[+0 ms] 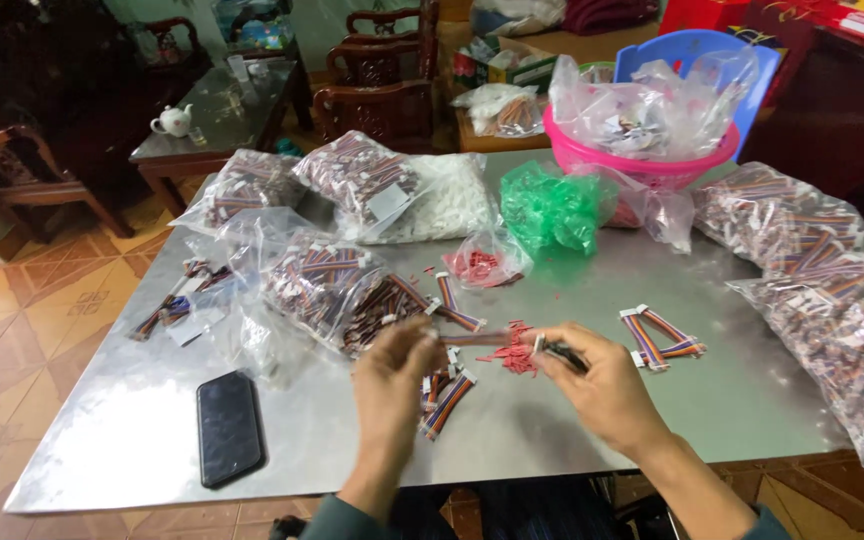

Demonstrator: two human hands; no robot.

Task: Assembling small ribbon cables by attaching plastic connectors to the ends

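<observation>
1. The wire harness [474, 340], striped ribbon with a white plug, is stretched between both hands near the tabletop's [572, 420] front edge.
2. Left hand [392, 385] grip pinches one end.
3. Right hand [602, 385] grip clenches the other end.

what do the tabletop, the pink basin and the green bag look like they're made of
The grey tabletop looks like sheet metal, probably stainless steel or aluminium: brushed, dull sheen with soft reflections. The round pink basin seems moulded plastic: uniform colour, smooth glossy rim. The crumpled green bag looks like thin translucent plastic film, creased and shiny.
</observation>
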